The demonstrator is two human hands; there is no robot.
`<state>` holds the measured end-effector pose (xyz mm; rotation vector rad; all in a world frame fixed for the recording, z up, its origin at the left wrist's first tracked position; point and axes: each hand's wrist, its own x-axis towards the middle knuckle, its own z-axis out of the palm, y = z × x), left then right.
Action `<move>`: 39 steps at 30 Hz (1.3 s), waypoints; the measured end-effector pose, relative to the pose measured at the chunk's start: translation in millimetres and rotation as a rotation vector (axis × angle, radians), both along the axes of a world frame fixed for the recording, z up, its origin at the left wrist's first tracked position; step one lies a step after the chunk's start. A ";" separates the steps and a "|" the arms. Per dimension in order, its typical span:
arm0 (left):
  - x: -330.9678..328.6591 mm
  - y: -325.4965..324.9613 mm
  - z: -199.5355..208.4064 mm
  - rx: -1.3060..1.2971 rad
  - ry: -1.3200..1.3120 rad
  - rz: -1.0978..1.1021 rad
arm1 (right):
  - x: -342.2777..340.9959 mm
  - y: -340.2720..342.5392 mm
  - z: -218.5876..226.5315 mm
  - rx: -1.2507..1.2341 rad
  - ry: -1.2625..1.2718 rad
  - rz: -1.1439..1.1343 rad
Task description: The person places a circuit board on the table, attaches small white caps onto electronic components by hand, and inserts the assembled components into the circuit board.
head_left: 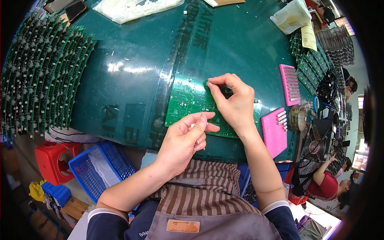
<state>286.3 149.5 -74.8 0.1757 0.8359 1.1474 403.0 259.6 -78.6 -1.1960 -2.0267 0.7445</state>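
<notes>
A green circuit board panel (pixel 182 98) lies flat on the table in front of me. My right hand (pixel 236 98) is over its upper middle, thumb and forefinger pinched together at the board's surface. Whatever sits between those fingertips is too small to make out. Close to the board's near left part, my left hand (pixel 186 138) is turned partly palm up with curled fingers. Small white parts (pixel 193 125) show among its fingers. Both hands cover portions of the panel.
Upright circuit boards (pixel 44 76) stand in rows at left. A bag of white parts (pixel 136 9) lies at the far edge. Pink foam blocks (pixel 274 134) with small parts stuck in, a tape roll (pixel 297 118) and more boards (pixel 314 66) are at right. A blue basket (pixel 102 168) stands below.
</notes>
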 end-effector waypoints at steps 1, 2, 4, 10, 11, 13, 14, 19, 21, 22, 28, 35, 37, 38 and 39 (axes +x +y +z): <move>0.8 0.3 0.0 -0.012 0.011 0.013 | 0.0 -0.5 0.6 0.016 -0.013 0.018; 1.3 0.3 -0.5 -0.012 0.010 0.010 | 0.2 -0.7 0.2 0.016 -0.015 0.015; 3.4 0.4 -2.4 0.012 0.020 0.001 | 2.9 -0.8 -0.6 0.037 0.016 0.025; 1.5 0.3 -4.8 -0.006 0.032 0.016 | 24.6 1.3 11.5 0.244 -0.081 0.111; -0.1 -0.8 -5.0 -0.004 0.030 0.008 | 36.1 0.0 15.8 0.326 -0.136 0.104; -1.2 -2.8 -4.8 -0.015 0.096 0.002 | 68.0 -7.3 34.2 0.332 -0.272 0.004; -0.4 -3.2 -4.4 -0.011 0.096 -0.007 | 90.4 -11.3 38.2 0.356 -0.326 -0.082; 7.1 0.1 -3.0 0.030 0.192 -0.017 | 167.1 -21.9 32.5 0.139 -0.504 -0.336; 9.4 2.8 -2.5 0.041 0.205 -0.025 | 177.9 -21.5 18.5 0.122 -0.365 -0.354; 9.5 4.0 -2.4 0.049 0.219 -0.024 | 178.3 -20.9 15.6 0.120 -0.359 -0.354; 19.9 7.0 0.4 0.072 0.186 -0.056 | 165.8 -25.0 14.3 0.263 -0.338 -0.465; 29.1 2.4 2.2 0.049 0.046 -0.087 | 80.0 -76.1 35.2 -0.306 0.535 -0.132; 30.2 0.0 2.8 0.071 -0.016 -0.074 | 73.5 -78.9 27.0 -0.223 0.447 0.036; 30.1 -0.7 3.3 0.071 -0.015 -0.070 | 68.9 -80.8 25.5 -0.208 0.448 0.050; 29.7 -1.0 3.8 0.071 -0.009 -0.069 | 67.7 -81.8 24.4 -0.210 0.448 0.053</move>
